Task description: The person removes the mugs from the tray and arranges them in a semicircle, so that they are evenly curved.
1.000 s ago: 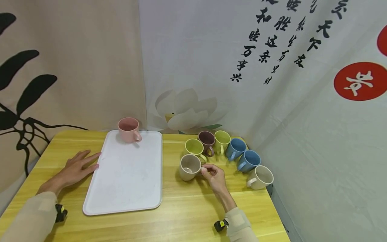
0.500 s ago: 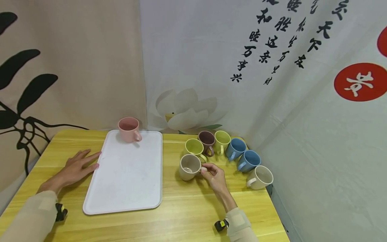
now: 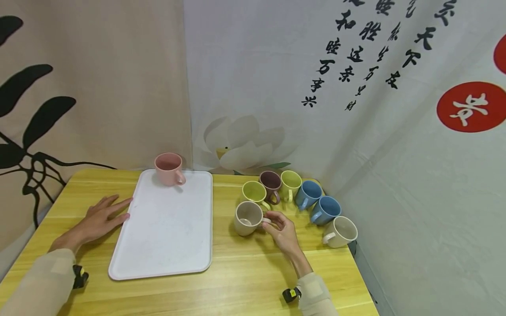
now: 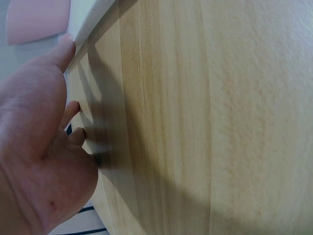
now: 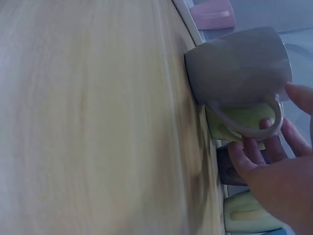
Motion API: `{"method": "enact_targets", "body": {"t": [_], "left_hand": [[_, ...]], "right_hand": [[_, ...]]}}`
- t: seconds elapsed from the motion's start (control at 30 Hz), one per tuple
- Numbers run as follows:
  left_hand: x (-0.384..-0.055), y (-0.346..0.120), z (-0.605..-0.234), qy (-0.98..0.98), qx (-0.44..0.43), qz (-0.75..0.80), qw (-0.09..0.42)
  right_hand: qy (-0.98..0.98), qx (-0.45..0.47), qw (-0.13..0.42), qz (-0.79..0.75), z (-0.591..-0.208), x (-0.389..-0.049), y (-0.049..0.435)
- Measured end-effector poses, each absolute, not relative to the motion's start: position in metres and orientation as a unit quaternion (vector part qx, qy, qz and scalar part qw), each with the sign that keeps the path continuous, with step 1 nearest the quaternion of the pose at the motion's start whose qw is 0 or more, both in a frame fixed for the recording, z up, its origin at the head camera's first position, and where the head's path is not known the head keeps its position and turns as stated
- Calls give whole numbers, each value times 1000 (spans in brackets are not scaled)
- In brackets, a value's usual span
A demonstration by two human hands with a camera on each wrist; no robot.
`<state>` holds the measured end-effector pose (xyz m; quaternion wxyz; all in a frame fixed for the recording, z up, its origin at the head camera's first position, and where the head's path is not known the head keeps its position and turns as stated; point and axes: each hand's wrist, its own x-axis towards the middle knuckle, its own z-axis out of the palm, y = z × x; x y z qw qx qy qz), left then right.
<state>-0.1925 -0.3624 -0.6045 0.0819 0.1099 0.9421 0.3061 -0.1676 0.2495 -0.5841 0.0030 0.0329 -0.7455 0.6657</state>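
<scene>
The left hand [image 3: 99, 221] lies on the table with fingers spread, its fingertips at the left edge of the white tray [image 3: 170, 237]. In the left wrist view its thumb [image 4: 63, 53] touches the tray's rim. A pink mug [image 3: 168, 169] stands at the tray's far end. The right hand [image 3: 283, 232] is at the handle of a beige mug [image 3: 247, 219] standing upright on the table. In the right wrist view the mug handle [image 5: 244, 129] shows beside loosely bent, parted fingers [image 5: 276, 147], with the thumb close to the mug's rim.
Behind the beige mug stand a green mug [image 3: 253, 190], a maroon mug [image 3: 270, 182] and another green mug [image 3: 290, 181]. Two blue mugs [image 3: 327, 210] and a cream mug [image 3: 341, 232] follow along the table's right edge. A printed curtain [image 3: 245, 87] hangs behind the table.
The right hand has loosened at the beige mug's handle and shifted slightly right, its fingers parting. The mug and the left hand have stayed in place.
</scene>
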Motion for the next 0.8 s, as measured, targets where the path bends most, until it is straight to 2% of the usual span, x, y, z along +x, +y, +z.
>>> {"method": "enact_targets", "body": {"t": [0.57,0.8], "left_hand": [[-193,-362,-604,942,107,307,86],[-191,-362,-603,942,100,308,93]], "right_hand": [[-768,76,37,634,-565,-162,256],[-791,108,71,598,-549,-162,251]]}}
